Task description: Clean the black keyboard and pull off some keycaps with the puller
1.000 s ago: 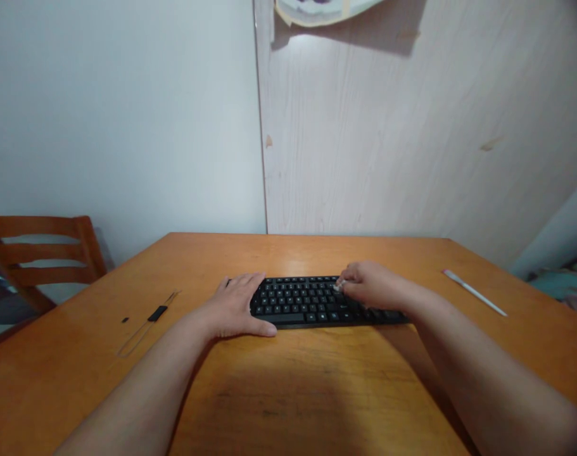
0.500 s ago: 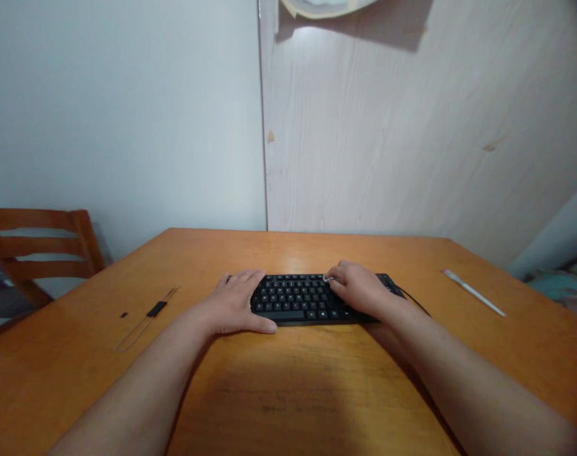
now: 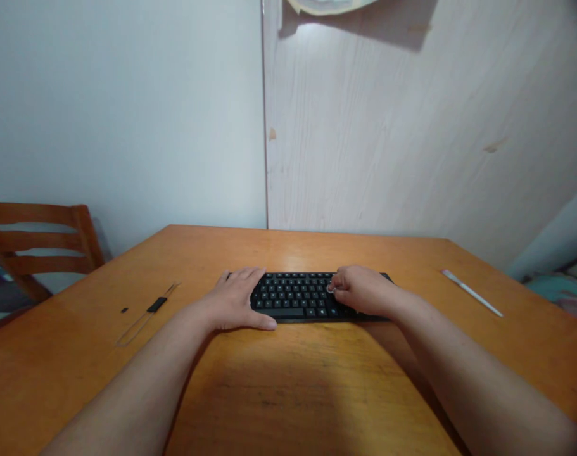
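Observation:
A black computer keyboard [image 3: 288,295] with pale lettering lies flat on the wooden table. My left hand [image 3: 238,299] spans its left end, the thumb along the front edge and the fingers reaching over to the far edge, gripping it. Over the right part of the keys is my right hand [image 3: 361,290], its fingers pinched on a small white wad [image 3: 330,288]. The wad looks soft, like tissue or cotton, and sits against the keys. Most of it is hidden by the fingers, and the hand covers much of the keyboard's right end.
Left on the table [image 3: 278,386] are tweezers [image 3: 140,323] with a black piece [image 3: 157,304] across them, and a tiny black piece [image 3: 124,310]. A white brush [image 3: 473,292] lies at the right. A wooden chair [image 3: 41,240] stands at the left, with a wall [image 3: 126,114] behind.
My right hand has moved left over the keys with the white wad, then slightly back right and nearer to me. My left hand stays on the keyboard's left end. The camera view has shifted slightly.

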Action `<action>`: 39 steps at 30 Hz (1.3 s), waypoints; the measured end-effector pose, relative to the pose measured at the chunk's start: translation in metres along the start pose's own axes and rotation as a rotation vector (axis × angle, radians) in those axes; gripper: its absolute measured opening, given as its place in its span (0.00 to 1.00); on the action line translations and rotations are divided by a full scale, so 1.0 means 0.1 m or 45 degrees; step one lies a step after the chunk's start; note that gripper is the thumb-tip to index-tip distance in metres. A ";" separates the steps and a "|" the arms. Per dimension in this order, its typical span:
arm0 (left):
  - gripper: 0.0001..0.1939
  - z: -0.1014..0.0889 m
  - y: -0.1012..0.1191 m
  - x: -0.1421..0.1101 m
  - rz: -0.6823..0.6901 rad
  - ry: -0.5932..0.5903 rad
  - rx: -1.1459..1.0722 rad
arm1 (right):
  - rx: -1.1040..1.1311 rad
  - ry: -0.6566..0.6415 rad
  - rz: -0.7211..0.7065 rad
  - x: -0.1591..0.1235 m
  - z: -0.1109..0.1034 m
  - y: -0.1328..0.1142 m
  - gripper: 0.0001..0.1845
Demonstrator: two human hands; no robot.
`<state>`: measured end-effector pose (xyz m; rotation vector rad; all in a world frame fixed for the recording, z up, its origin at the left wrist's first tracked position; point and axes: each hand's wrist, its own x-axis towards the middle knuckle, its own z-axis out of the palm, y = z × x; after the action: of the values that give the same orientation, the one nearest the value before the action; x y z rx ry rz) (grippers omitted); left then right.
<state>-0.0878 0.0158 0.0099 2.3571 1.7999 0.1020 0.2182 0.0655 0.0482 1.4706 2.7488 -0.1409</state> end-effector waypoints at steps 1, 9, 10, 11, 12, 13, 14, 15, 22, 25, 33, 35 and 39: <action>0.65 0.01 0.00 0.00 -0.002 0.005 -0.003 | -0.016 -0.016 -0.003 -0.01 -0.02 -0.02 0.10; 0.65 0.03 -0.03 0.02 0.004 0.022 0.019 | -0.062 -0.082 -0.046 -0.11 -0.12 -0.12 0.10; 0.64 0.02 -0.02 0.01 0.007 0.022 0.020 | -0.078 -0.080 -0.049 -0.12 -0.13 -0.13 0.11; 0.64 0.02 -0.02 0.01 0.009 0.024 0.020 | -0.092 -0.080 -0.046 -0.13 -0.14 -0.15 0.11; 0.64 0.01 -0.01 0.01 0.010 0.024 0.020 | -0.102 -0.079 -0.038 -0.14 -0.14 -0.16 0.11; 0.65 0.01 0.00 0.01 0.008 0.025 0.019 | -0.107 -0.083 -0.030 -0.15 -0.15 -0.17 0.11; 0.65 0.00 0.01 0.00 0.005 0.023 0.018 | -0.110 -0.086 -0.023 -0.15 -0.16 -0.18 0.11; 0.65 0.00 0.01 0.00 0.001 0.020 0.017 | -0.111 -0.090 -0.018 -0.15 -0.16 -0.18 0.11; 0.65 -0.01 0.03 0.00 -0.006 0.016 0.005 | -0.147 -0.104 -0.051 -0.14 -0.15 -0.16 0.12; 0.65 -0.01 0.04 0.00 -0.009 0.011 -0.004 | -0.151 -0.127 -0.059 -0.15 -0.14 -0.15 0.12; 0.64 0.00 0.03 0.00 0.007 0.027 0.005 | 0.115 -0.216 -0.056 -0.22 -0.21 -0.01 0.09; 0.64 0.00 0.03 0.00 0.008 0.029 0.009 | 0.145 -0.148 -0.037 -0.19 -0.21 -0.01 0.10; 0.65 0.00 0.03 0.01 -0.003 0.020 0.009 | 0.133 -0.034 -0.081 -0.12 -0.14 -0.05 0.11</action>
<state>-0.0847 0.0155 0.0102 2.3654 1.8129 0.1146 0.2213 0.0537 0.0636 1.3925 2.8077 -0.3074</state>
